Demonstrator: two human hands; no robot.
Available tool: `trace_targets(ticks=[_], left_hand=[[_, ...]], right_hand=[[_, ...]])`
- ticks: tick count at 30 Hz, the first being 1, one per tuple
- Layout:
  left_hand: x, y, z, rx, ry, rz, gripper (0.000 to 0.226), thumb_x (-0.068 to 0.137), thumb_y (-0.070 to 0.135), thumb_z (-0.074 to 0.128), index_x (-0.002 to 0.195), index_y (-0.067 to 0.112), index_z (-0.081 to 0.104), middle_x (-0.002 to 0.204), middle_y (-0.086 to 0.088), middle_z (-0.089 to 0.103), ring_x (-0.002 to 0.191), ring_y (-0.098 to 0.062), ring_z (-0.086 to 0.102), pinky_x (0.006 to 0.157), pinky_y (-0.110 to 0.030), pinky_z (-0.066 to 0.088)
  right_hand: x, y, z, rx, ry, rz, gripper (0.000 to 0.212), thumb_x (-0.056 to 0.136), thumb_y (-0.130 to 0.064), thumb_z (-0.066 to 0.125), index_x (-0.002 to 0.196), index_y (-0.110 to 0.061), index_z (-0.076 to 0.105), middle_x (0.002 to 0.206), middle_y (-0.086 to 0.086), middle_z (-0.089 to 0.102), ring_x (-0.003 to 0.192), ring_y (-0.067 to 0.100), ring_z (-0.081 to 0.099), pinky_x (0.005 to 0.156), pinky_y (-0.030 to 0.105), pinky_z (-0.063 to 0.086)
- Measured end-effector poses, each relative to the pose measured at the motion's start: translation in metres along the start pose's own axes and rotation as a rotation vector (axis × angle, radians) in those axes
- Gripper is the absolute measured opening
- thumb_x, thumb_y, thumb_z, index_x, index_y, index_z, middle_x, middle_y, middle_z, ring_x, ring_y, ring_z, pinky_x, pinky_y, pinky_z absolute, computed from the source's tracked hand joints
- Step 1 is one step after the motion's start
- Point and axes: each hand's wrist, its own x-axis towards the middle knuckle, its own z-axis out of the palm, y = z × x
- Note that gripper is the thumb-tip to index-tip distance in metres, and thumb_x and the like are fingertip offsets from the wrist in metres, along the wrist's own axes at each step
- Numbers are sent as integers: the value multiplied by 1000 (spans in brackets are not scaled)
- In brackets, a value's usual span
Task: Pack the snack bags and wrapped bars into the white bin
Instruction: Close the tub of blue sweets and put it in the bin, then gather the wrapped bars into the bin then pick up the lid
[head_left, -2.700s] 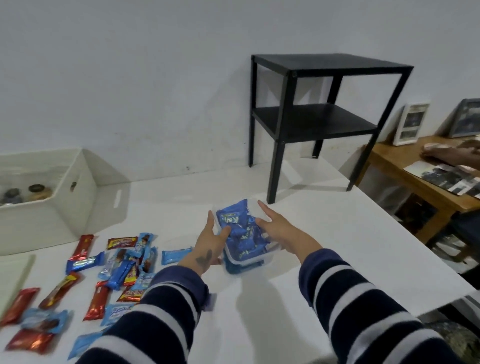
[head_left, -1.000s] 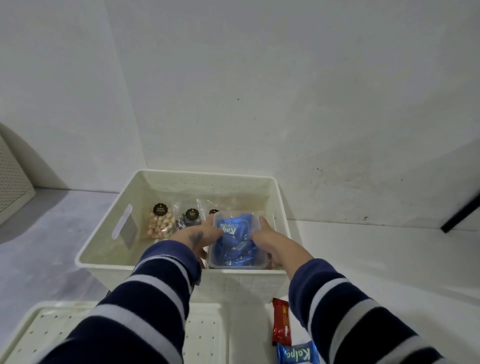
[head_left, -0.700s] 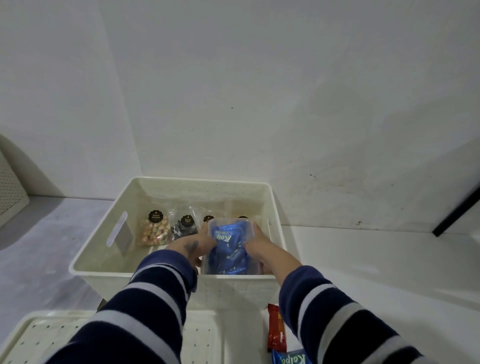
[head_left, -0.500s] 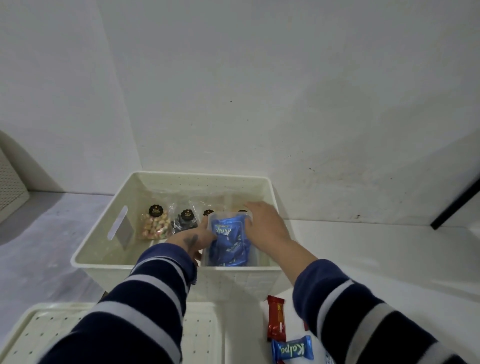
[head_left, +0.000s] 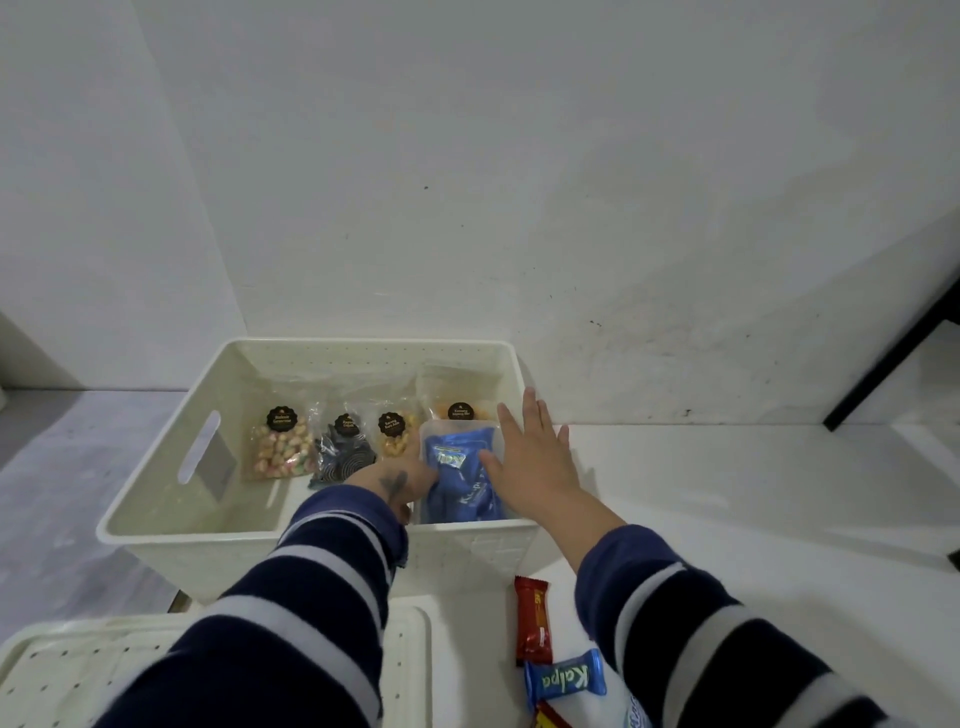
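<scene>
Left hand (head_left: 402, 480) grip closed on clear tub of blue bars (head_left: 460, 475) inside white bin (head_left: 171, 488), right hand (head_left: 530, 460) open just beside it

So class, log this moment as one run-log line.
step: setting clear tub of blue bars in white bin | left hand: on tub | right hand: open, above tub | outside: red bar

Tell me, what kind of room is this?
Probably a plain room at home, set up for sorting snacks. A white table stands against a bare wall, with a bin of snack bags and loose bars.
</scene>
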Motion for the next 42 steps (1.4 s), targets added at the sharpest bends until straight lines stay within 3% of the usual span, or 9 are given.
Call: trace_targets(ticks=[4,7,9,12,19,23,33,36,42], left_hand=[[-40,16,3,89,-36,-21,75,98,37,43,149,40,-12,156,-14,24,125,-35,47,93,-45,49],[-58,25,1,213,57,9,73,101,31,39,151,25,-14,160,-13,9,144,-35,21,113,-47,29],[-70,33,0,267,152,76,64,101,27,40,153,18,4,157,-14,21,142,-34,26,115,-46,28],[-99,46,8,332,193,167,53,99,19,41,150,18,25,153,-11,33,137,-30,36,113,-43,32],[-174,76,56,420,246,362,44,100,16,38,144,20,37,148,-7,41,130,-27,45,108,-37,37],[-209,78,92,395,292,439,43,100,18,38,143,19,41,146,-7,43,132,-25,43,110,-36,35],[-240,-8,205,399,367,339,38,97,26,47,134,17,54,142,-10,47,129,-30,45,106,-34,33],[-236,-51,241,425,334,214,46,93,42,49,138,28,48,149,-9,36,134,-32,39,113,-41,31],[-241,-117,313,512,435,66,71,86,65,45,147,39,22,160,0,3,147,-34,-6,116,-57,8]], right_hand=[[1,1,-3,46,-41,4,66,99,-48,32,153,-25,2,159,8,-21,148,30,-14,118,51,2],[-5,5,-15,170,-91,2,61,101,-47,29,153,-28,3,161,5,-15,148,29,-14,119,53,0],[-14,11,-25,223,-72,-2,59,101,-46,27,153,-28,5,162,4,-5,149,28,-9,119,53,3],[-35,24,-36,253,-38,10,58,101,-46,28,152,-26,12,161,5,9,149,29,0,119,53,10],[-94,68,-54,131,-190,22,55,97,-50,33,148,-29,29,158,2,25,146,31,14,118,51,15],[-139,93,-65,48,-288,-32,56,98,-48,36,148,-22,29,159,-1,23,146,24,20,119,38,16],[-236,172,-10,63,-408,-114,53,95,-49,43,142,-25,40,151,7,38,136,30,37,112,43,31],[-264,201,23,40,-449,-76,67,91,-60,42,149,-33,24,158,9,21,145,33,18,116,51,20],[-319,229,75,-17,-352,-148,96,75,-82,41,150,-42,-4,159,3,-21,145,32,-24,115,61,-6]])
